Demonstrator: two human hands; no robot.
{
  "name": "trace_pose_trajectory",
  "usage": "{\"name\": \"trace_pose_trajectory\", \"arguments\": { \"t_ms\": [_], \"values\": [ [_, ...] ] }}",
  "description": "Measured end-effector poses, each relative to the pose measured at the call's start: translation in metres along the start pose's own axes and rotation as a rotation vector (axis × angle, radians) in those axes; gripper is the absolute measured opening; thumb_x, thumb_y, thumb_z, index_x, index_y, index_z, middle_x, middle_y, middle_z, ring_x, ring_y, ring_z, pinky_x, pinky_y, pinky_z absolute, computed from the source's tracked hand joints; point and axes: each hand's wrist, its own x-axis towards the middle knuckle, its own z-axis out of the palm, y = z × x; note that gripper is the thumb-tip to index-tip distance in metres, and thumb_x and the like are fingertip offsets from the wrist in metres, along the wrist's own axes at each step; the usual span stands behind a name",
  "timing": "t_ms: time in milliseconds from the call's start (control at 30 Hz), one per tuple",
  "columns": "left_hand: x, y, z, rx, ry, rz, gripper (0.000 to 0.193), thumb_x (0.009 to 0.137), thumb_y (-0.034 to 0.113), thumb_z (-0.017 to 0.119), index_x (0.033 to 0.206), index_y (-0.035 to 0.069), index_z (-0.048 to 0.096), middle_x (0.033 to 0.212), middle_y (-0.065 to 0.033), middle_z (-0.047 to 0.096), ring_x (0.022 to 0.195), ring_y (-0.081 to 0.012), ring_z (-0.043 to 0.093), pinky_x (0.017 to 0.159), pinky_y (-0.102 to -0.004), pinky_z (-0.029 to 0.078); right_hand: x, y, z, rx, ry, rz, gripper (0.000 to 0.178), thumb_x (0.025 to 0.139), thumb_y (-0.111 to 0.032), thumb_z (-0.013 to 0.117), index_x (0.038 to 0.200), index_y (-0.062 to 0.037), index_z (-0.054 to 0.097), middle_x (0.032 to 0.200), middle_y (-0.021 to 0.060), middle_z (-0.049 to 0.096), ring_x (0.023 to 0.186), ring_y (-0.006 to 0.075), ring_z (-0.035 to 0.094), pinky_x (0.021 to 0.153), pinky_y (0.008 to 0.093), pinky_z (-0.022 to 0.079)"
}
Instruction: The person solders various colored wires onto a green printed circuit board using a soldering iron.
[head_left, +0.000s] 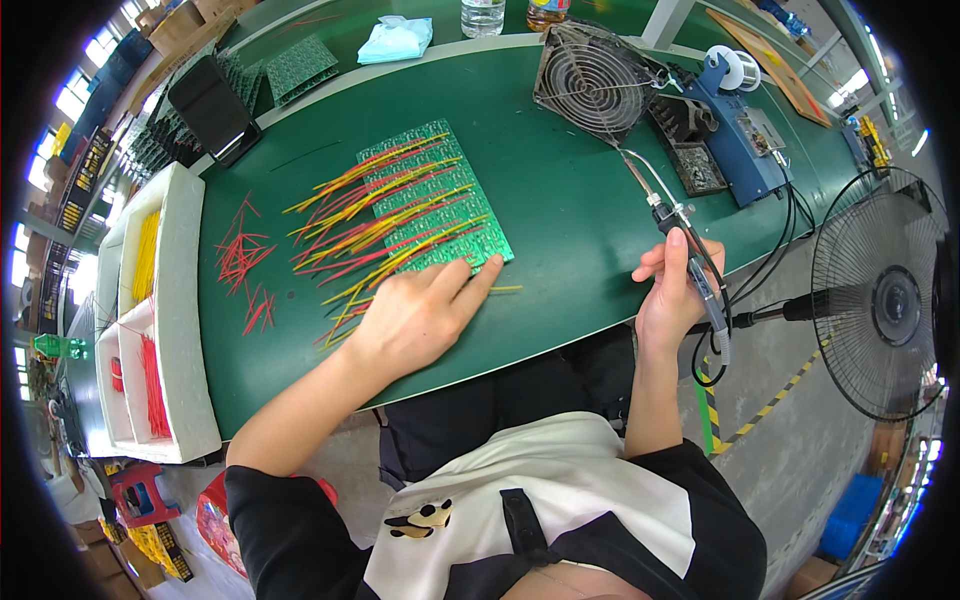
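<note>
A green circuit board panel [465,205] lies on the green table, with several rows of red and yellow wires [400,205] across it, their loose ends sticking out to the left. My left hand [420,305] rests on the panel's near edge, fingers stretched out over the board and the nearest wires. My right hand [672,295] is closed around a soldering iron [662,212] with a thin metal tube along it. The iron's tip points away from me, beside the lower edge of a square fan with a wire guard [597,85], well right of the board.
A blue soldering station [745,145] with a solder spool [738,68] stands at the far right. Loose red wires [243,250] lie left of the board. A white foam box [190,330] holds yellow and red wires. A black phone [213,108] leans behind it. A floor fan [893,300] stands right.
</note>
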Motion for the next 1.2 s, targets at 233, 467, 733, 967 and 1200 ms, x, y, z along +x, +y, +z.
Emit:
{"name": "trace_pose_trajectory", "arguments": {
  "t_ms": [233,467,733,967,1200],
  "values": [
    [0.003,-0.01,-0.004,-0.01,0.063,-0.073,0.049,0.07,-0.003,0.058,0.118,-0.004,0.052,0.067,-0.0055,0.042,0.052,-0.0175,0.049,0.044,-0.0313,0.041,0.001,-0.002,0.006,-0.082,-0.004,-0.052,0.018,0.086,-0.007,0.059,0.093,-0.0005,0.044,0.069,0.0118,0.059,0.049,0.0136,0.056,0.047,0.0235,0.048],
    [0.002,-0.018,-0.001,-0.217,0.264,-0.25,0.023,0.076,-0.006,0.057,0.098,-0.002,0.055,0.071,-0.01,0.054,0.056,-0.0254,0.055,0.049,-0.0323,0.046,-0.001,-0.001,0.004,-0.077,-0.017,-0.01,0.018,0.085,-0.005,0.06,0.093,0.0001,0.045,0.07,0.0122,0.06,0.052,0.0143,0.058,0.048,0.0238,0.049],
    [0.006,-0.018,0.001,-0.249,0.274,-0.249,0.01,0.075,-0.004,0.062,0.083,0.001,0.058,0.071,-0.0081,0.054,0.056,-0.0216,0.056,0.05,-0.03,0.045,-0.006,-0.001,0.004,-0.041,-0.001,-0.037,0.018,0.085,-0.005,0.06,0.093,0.0004,0.045,0.066,0.0109,0.059,0.047,0.0137,0.056,0.047,0.0231,0.047],
    [0.01,-0.015,-0.003,-0.272,0.297,-0.221,0.011,0.075,-0.002,0.063,0.084,0.002,0.057,0.072,-0.0076,0.054,0.058,-0.0222,0.055,0.05,-0.0316,0.045,-0.03,-0.013,0.003,-0.016,-0.126,0.026,0.019,0.086,-0.01,0.058,0.09,0.0004,0.043,0.061,0.0105,0.057,0.045,0.0127,0.053,0.044,0.0222,0.044],
    [0.014,-0.011,-0.011,-0.031,0.166,-0.201,0.01,0.077,0.001,0.062,0.083,0.003,0.054,0.069,-0.0074,0.053,0.06,-0.0239,0.056,0.051,-0.0327,0.045,-0.039,-0.016,0.002,-0.013,-0.19,0.107,0.017,0.085,-0.005,0.058,0.09,0.0003,0.043,0.061,0.0107,0.057,0.043,0.0108,0.052,0.041,0.0197,0.042]
  ]
}}
